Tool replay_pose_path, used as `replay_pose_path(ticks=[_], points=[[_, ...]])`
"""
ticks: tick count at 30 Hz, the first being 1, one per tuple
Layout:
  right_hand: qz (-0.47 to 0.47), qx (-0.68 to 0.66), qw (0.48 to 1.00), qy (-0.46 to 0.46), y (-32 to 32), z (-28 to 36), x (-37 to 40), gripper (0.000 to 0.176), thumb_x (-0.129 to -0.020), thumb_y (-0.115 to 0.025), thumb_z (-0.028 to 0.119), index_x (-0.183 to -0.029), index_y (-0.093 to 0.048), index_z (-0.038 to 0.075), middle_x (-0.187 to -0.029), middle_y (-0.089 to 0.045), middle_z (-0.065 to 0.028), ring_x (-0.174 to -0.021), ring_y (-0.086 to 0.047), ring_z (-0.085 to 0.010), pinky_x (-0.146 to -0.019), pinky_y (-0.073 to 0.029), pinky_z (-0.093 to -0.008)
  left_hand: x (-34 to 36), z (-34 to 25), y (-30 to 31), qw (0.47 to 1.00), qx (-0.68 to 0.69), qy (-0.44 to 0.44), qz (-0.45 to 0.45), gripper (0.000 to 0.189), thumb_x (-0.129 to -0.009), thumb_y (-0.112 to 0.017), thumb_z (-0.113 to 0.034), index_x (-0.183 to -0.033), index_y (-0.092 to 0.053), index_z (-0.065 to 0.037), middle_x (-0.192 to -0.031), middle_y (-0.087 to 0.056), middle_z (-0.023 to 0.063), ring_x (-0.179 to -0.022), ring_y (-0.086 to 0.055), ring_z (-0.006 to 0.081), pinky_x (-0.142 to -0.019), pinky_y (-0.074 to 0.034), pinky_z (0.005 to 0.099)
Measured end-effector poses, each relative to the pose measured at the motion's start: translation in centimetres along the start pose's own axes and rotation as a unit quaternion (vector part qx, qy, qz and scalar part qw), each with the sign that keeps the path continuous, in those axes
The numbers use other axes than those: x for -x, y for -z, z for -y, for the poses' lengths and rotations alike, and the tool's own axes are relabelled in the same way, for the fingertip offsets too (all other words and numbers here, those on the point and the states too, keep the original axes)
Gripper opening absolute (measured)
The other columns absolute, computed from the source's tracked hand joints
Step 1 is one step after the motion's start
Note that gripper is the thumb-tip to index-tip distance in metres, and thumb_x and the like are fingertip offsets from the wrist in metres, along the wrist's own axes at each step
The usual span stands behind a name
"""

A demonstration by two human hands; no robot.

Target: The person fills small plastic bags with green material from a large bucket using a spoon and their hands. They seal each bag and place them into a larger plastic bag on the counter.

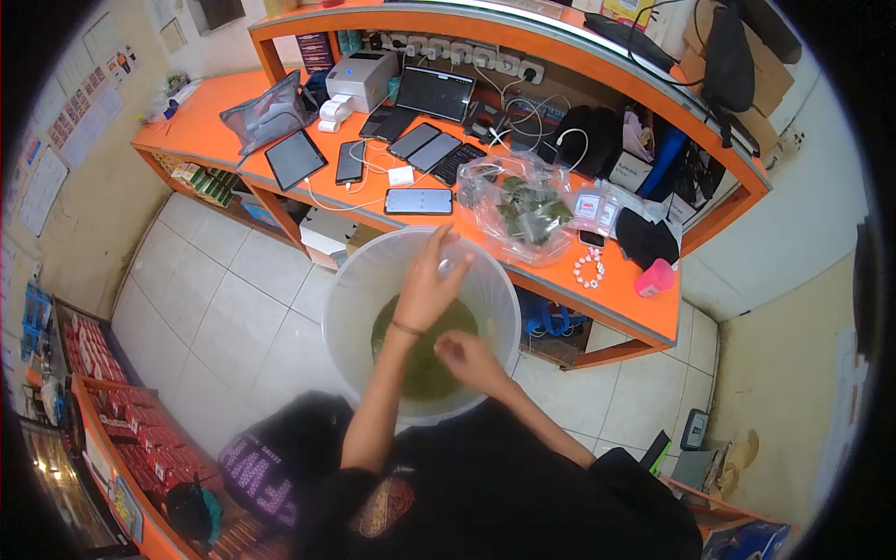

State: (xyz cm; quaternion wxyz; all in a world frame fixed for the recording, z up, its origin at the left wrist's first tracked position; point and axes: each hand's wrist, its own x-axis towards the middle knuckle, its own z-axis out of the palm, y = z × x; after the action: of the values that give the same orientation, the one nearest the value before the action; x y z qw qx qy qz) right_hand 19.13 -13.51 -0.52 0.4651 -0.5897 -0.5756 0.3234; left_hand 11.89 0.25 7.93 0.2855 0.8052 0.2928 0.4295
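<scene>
A large translucent white bucket stands on the floor against the counter, with green liquid at its bottom. Over its far half is my left hand, fingers extended and apart, nothing visible between them; a thin dark band circles that wrist. My right hand hangs above the liquid, lower and to the right, its fingers curled together; whatever they may hold is too small to tell. The two hands do not touch. Beyond the rim, a clear plastic bag with green leaves lies on the orange counter.
On the counter are a phone, a tablet, a laptop, a white printer, cables, a beaded bracelet and a pink cup. Red-packed shelves stand at lower left, beside dark fabric with purple lettering.
</scene>
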Motion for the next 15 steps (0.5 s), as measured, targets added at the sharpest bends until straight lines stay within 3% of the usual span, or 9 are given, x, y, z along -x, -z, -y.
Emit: replay_pose_path(ticks=[1, 2, 3, 4, 5, 6, 8, 12, 15], points=[[-0.003, -0.002, 1.000, -0.003, 0.0, -0.2, 0.0, 0.017, -0.090, -0.063, 0.017, -0.093, -0.062, 0.000, -0.073, -0.059, -0.0122, -0.058, -0.055, -0.0194, -0.056, -0.043, -0.0366, 1.4, 1.7, 0.2, 0.984, 0.122, 0.108, 0.076, 0.052, -0.094, -0.062, -0.021, -0.139, -0.044, -0.003, -0.127, -0.061, 0.0138, -0.102, -0.063, 0.0215, -0.085, -0.049, 0.0327], [-0.041, -0.041, 0.998, -0.035, 0.0, -0.3, -0.2, 0.019, -0.091, -0.064, 0.020, -0.097, -0.063, 0.002, -0.071, -0.056, -0.0086, -0.058, -0.051, -0.0136, -0.054, -0.041, -0.0324, 2.5, 2.2, 0.7, 0.936, 0.239, 0.214, 0.148, 0.055, -0.096, -0.059, -0.019, -0.144, -0.039, -0.003, -0.133, -0.058, 0.0124, -0.107, -0.061, 0.0194, -0.090, -0.048, 0.0320], [-0.077, -0.081, 0.992, -0.067, -0.1, -0.4, -0.4, 0.021, -0.093, -0.065, 0.023, -0.100, -0.063, 0.004, -0.068, -0.054, -0.0050, -0.057, -0.047, -0.0078, -0.052, -0.038, -0.0281, 3.7, 2.5, 0.8, 0.935, 0.238, 0.217, 0.149, 0.055, -0.096, -0.059, -0.019, -0.144, -0.039, -0.003, -0.133, -0.058, 0.0124, -0.107, -0.061, 0.0194, -0.090, -0.048, 0.0320], [-0.085, -0.136, 0.984, -0.078, -0.3, -0.6, -0.8, 0.021, -0.093, -0.066, 0.024, -0.103, -0.063, 0.005, -0.070, -0.051, 0.0014, -0.060, -0.041, -0.0022, -0.052, -0.033, -0.0227, 4.6, 2.4, 1.1, 0.886, 0.357, 0.260, 0.137, 0.054, -0.097, -0.056, -0.019, -0.145, -0.037, -0.002, -0.136, -0.055, 0.0122, -0.111, -0.059, 0.0184, -0.093, -0.047, 0.0310], [-0.081, -0.138, 0.984, -0.080, -0.4, -0.7, -1.0, 0.021, -0.093, -0.066, 0.024, -0.103, -0.063, 0.005, -0.070, -0.051, 0.0014, -0.060, -0.041, -0.0022, -0.052, -0.033, -0.0227, 5.5, 2.3, 1.4, 0.822, 0.469, 0.299, 0.120, 0.053, -0.099, -0.052, -0.018, -0.146, -0.036, -0.001, -0.140, -0.052, 0.0119, -0.114, -0.058, 0.0174, -0.096, -0.046, 0.0300], [-0.065, -0.158, 0.983, -0.069, -0.6, -0.9, -1.2, 0.021, -0.093, -0.066, 0.022, -0.103, -0.063, 0.005, -0.071, -0.052, 0.0023, -0.060, -0.042, -0.0023, -0.052, -0.034, -0.0229, 6.5, 2.0, 1.6, 0.822, 0.468, 0.302, 0.117, 0.053, -0.099, -0.052, -0.018, -0.146, -0.036, -0.001, -0.140, -0.052, 0.0119, -0.114, -0.058, 0.0174, -0.096, -0.046, 0.0300], [-0.040, -0.157, 0.985, -0.067, -0.4, 0.3, -1.6, 0.019, -0.092, -0.066, 0.019, -0.102, -0.064, 0.002, -0.075, -0.056, 0.0031, -0.062, -0.045, -0.0029, -0.055, -0.036, -0.0223, 7.7, 0.6, 2.4, 0.764, 0.545, 0.325, 0.114, 0.052, -0.101, -0.049, -0.021, -0.146, -0.034, 0.002, -0.143, -0.048, 0.0147, -0.116, -0.056, 0.0186, -0.098, -0.045, 0.0286], [0.008, -0.227, 0.970, -0.087, -0.3, 1.1, -1.8, 0.017, -0.093, -0.066, 0.018, -0.099, -0.066, 0.002, -0.078, -0.059, 0.0022, -0.063, -0.047, -0.0038, -0.056, -0.037, -0.0221, 9.6, 1.0, 3.4, 0.770, 0.534, 0.343, 0.067, 0.050, -0.100, -0.052, -0.020, -0.144, -0.039, 0.001, -0.137, -0.054, 0.0141, -0.114, -0.058, 0.0185, -0.096, -0.047, 0.0294], [-0.002, -0.259, 0.955, -0.144, 0.1, 1.3, -2.1, 0.017, -0.094, -0.065, 0.017, -0.097, -0.069, 0.001, -0.081, -0.062, 0.0029, -0.065, -0.049, -0.0041, -0.057, -0.038, -0.0222, 10.7, 2.7, 4.2, 0.798, 0.469, 0.376, 0.043, 0.043, -0.098, -0.059, -0.019, -0.135, -0.051, 0.001, -0.126, -0.062, 0.0117, -0.109, -0.060, 0.0159, -0.089, -0.049, 0.0280]])
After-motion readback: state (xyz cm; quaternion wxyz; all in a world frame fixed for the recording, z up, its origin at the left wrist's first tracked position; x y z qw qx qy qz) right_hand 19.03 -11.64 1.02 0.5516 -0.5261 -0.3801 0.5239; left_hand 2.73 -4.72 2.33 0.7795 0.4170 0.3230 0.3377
